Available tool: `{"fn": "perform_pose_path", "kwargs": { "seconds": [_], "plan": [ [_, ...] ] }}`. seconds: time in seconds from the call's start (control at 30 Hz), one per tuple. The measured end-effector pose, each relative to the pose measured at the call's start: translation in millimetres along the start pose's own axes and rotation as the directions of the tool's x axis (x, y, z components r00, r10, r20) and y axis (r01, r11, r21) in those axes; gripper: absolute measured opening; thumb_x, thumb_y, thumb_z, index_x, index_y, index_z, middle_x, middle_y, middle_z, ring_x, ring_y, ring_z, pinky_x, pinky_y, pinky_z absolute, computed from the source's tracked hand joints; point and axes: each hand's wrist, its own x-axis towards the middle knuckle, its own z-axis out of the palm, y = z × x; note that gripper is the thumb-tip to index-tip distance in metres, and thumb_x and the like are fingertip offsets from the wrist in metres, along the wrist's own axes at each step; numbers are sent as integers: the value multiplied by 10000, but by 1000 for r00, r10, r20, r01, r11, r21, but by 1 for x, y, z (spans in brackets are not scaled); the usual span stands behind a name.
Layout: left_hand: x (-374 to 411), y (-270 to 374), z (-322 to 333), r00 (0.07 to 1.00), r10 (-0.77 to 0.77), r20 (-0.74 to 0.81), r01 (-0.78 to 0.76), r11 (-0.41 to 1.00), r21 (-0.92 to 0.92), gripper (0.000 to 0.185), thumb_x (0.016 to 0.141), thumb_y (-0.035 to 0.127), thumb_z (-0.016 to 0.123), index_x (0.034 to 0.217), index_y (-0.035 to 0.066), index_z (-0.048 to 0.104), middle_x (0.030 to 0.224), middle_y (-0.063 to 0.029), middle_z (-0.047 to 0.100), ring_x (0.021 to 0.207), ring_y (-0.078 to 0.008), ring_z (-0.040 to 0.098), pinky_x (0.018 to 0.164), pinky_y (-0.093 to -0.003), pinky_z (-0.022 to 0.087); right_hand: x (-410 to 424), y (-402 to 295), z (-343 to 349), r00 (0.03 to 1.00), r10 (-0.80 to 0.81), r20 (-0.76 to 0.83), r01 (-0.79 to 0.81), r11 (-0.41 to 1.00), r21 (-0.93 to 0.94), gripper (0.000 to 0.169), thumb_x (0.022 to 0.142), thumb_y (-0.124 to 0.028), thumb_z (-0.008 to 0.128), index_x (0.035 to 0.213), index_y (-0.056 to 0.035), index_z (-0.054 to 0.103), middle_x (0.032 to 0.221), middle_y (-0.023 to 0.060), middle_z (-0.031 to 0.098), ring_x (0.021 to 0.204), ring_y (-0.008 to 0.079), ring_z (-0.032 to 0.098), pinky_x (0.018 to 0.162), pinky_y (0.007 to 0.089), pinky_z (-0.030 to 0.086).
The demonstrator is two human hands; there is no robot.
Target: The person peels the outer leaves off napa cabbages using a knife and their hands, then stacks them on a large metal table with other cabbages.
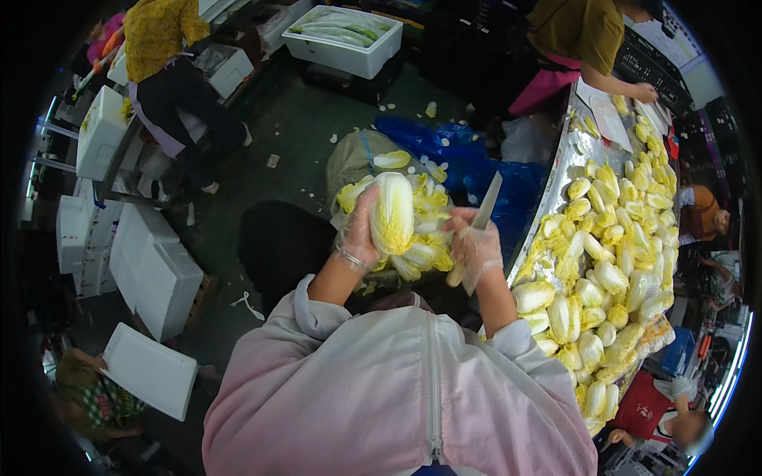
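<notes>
My left hand [361, 229], in a clear plastic glove, holds a napa cabbage [393, 214] upright by its side, above a container of loose yellow and white leaves [431, 205]. A bracelet circles that wrist. To the right, my right hand [478, 247], gloved too, grips a knife [489, 199] by its light handle, with the blade pointing up and away from me. The blade does not touch the cabbage. One loose leaf [392, 159] lies at the far side of the container, on cloth-like sacking.
A metal table [545, 205] heaped with napa cabbages [610, 276] runs along my right; a co-worker [577, 41] reaches over its far end. Blue plastic sheeting [517, 184] lies beyond my knife. White foam boxes [156, 276] stand at left. Leaf scraps dot the floor.
</notes>
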Motion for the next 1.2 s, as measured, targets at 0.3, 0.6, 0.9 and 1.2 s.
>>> {"fn": "perform_pose_path", "kwargs": {
  "seconds": [0.3,0.6,0.9,1.2],
  "plan": [
    [7,-9,6,994,78,74,-83,994,69,577,979,447,580,1387,46,506,1297,-149,618,1168,-281,611,1024,-428,488,-84,34,16,884,220,411,-236,972,-14,75,954,-150,644,965,-76,638,749,39,646,539,99,528,474,244,404],
    [-1,-14,8,976,68,207,-143,916,374,621,956,383,645,1435,48,433,1356,-112,539,1213,-242,552,1050,-393,450,-7,-17,30,932,-314,181,359,733,-578,599,789,-163,814,1301,20,564,1131,143,680,980,182,643,890,290,499],
    [7,-19,-11,950,159,269,-313,496,810,634,920,261,696,1431,36,397,1323,-102,513,1203,-172,500,1044,-334,412,21,13,13,922,-253,294,378,756,-534,625,759,-129,760,1329,19,552,1171,220,672,1066,301,661,932,340,502],
    [14,-15,-2,963,42,265,-258,416,872,608,870,203,764,1374,20,479,1241,-60,585,1124,-147,550,995,-315,446,25,20,5,909,-349,226,409,650,-640,539,710,-117,713,1222,26,626,1036,254,694,973,373,683,855,377,526]
  ]
}}
